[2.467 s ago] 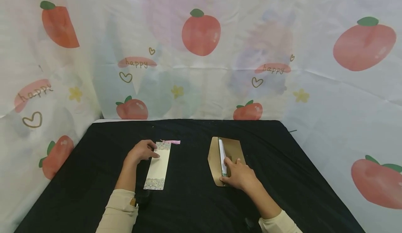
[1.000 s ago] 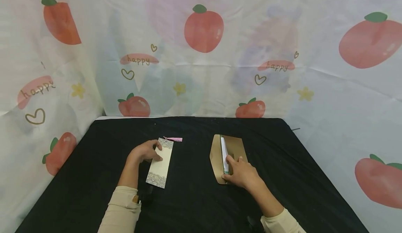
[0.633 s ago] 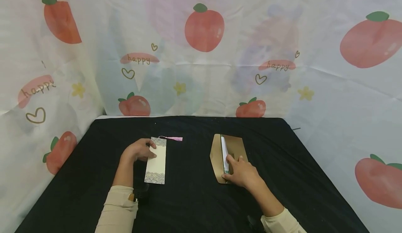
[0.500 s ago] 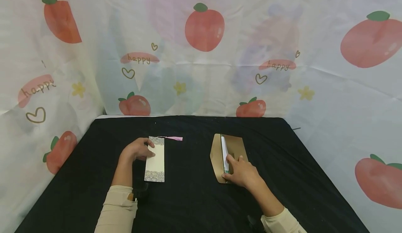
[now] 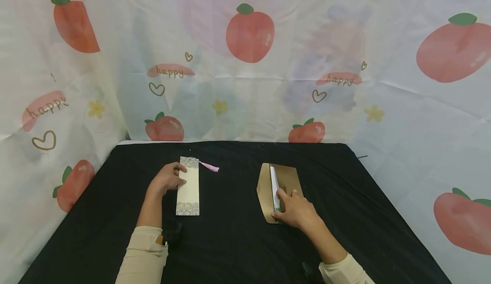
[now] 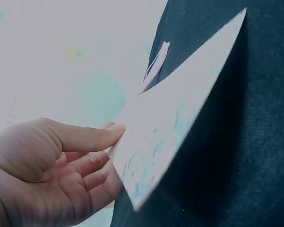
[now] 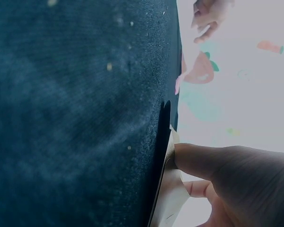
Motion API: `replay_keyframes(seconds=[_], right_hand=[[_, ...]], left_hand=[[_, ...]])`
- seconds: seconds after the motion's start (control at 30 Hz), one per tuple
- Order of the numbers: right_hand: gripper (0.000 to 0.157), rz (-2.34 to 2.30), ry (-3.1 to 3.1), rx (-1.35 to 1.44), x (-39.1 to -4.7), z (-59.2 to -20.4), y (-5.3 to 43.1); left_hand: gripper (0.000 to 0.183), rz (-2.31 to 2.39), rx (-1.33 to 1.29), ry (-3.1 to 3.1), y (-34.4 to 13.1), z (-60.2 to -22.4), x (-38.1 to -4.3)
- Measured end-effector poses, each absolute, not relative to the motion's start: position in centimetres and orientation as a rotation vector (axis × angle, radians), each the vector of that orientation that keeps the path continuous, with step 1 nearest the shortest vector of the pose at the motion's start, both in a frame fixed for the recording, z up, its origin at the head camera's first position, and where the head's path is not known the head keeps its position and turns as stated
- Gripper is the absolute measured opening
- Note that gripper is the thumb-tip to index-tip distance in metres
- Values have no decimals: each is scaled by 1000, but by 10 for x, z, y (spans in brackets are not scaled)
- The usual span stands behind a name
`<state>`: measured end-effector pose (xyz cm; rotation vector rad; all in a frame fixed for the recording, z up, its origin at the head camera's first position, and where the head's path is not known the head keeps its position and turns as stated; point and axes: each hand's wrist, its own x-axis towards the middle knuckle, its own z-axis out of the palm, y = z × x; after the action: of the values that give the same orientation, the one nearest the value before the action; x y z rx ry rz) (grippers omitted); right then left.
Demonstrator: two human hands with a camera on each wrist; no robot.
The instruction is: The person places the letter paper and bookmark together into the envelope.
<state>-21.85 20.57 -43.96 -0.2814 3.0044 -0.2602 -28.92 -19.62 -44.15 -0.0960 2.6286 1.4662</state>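
My left hand (image 5: 167, 178) pinches the left edge of a cream bookmark (image 5: 189, 186) with patterned bands at both ends. A pink tassel (image 5: 209, 167) hangs off the bookmark's top. In the left wrist view the bookmark (image 6: 156, 137) is tilted and clear of the black cloth, with thumb and fingers on its edge. My right hand (image 5: 295, 210) holds a brown envelope (image 5: 264, 192) at its near side, fingers reaching to its opening. White paper (image 5: 274, 188) shows inside the envelope. In the right wrist view the thumb presses on the envelope's edge (image 7: 172, 189).
A black cloth (image 5: 230, 241) covers the table under both hands. White fabric walls (image 5: 245, 96) printed with fruit and hearts stand at the back and both sides. A dark wrist strap device (image 5: 172, 232) sits at the left wrist.
The left hand has moved the bookmark left and, most recently, upward in the view; it has turned straighter, and its tassel now droops. The right hand and the envelope stay the same.
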Motion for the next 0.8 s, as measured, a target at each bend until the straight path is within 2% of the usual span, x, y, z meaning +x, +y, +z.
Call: replay_keyframes(seconds=[0.8], right_hand=[[63, -259, 3000, -279, -219, -440, 206]], left_hand=[[36, 1616, 124, 2721, -191, -409, -286]])
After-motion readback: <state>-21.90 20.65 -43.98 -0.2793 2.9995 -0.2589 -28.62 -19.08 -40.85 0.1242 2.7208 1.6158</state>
